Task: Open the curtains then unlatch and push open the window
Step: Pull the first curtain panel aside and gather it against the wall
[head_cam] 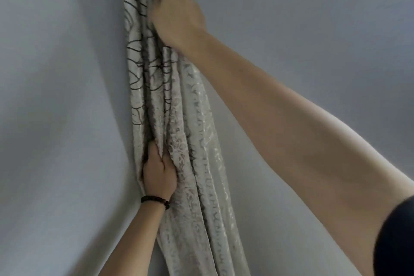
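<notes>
Wall, plain and grey, fills the left side and meets another grey wall at a corner, where the curtain hangs bunched into a narrow column of folds. Low on that column the left hand, a dark bead bracelet at its wrist, is clenched on a handful of the patterned cloth, its fingers buried between the folds. Higher up and slightly to the right, the right hand is closed over the top of the bundle, its fingertips hidden in the fabric, with the bare forearm stretching down toward the lower right.

By the look of it, the step in hand is packing the drawn curtain tight against the corner. To do it well, both grips should press the folds sideways together, top and bottom evenly, so the cloth stacks flat and does not spring out across the opening. Window and latch are not in view; they probably lie off to the right, so the next reach goes that way.
</notes>
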The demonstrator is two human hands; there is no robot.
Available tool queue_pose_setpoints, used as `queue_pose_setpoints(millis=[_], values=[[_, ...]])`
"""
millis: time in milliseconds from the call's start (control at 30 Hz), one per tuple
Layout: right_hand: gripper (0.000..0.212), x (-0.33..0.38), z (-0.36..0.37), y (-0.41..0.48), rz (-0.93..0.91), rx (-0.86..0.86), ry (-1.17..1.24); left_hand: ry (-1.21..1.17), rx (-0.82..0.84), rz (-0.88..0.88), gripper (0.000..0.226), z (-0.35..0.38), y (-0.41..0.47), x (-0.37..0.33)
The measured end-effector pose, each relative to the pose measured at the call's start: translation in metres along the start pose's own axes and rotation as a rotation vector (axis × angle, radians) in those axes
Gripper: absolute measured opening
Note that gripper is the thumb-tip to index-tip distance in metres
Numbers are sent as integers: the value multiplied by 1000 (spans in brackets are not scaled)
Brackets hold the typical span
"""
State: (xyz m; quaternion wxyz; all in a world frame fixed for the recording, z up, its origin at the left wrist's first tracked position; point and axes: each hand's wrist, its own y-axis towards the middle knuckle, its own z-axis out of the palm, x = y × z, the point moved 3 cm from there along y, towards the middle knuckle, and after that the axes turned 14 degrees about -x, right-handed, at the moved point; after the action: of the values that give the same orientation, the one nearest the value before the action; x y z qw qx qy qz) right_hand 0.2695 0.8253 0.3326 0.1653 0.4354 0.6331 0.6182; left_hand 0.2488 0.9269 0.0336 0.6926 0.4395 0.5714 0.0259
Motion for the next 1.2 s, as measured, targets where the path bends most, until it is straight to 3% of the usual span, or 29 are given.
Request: queue_pose_setpoints(millis=[67, 133, 333, 533, 600, 667, 800, 933, 1100, 1200], values=[[50, -30, -19, -11, 11, 57, 24, 25, 97, 105, 36, 3, -5, 2], [51, -71, -32, -28, 95, -15, 27, 67, 142, 198, 20, 6, -18, 0], [61, -152, -106, -102, 155, -146, -25, 105, 340, 366, 35, 25, -71, -32], [48, -176, -178, -204, 329, -110, 57, -16, 511, 361, 33, -6, -130, -29], [43, -184, -199, -258, 391, -53, 69, -50, 540, 302, 29, -30, -154, -14], [36, -196, -217, -328, 491, 6, 61, -52, 566, 117, 28, -58, -182, 12], [24, -210, -258, -491, 834, 150, -35, 1, 535, -149, 26, -116, -240, 65], [24, -188, -314, -589, 1123, 259, -128, 31, 671, -415, 26, -160, -299, 99], [27, -192, -403, -615, 1311, 20, -301, -100, 819, -624, 33, -121, -345, 68], [31, -200, -461, -613, 1359, -178, -379, -188, 942, -608, 25, -71, -367, 25]])
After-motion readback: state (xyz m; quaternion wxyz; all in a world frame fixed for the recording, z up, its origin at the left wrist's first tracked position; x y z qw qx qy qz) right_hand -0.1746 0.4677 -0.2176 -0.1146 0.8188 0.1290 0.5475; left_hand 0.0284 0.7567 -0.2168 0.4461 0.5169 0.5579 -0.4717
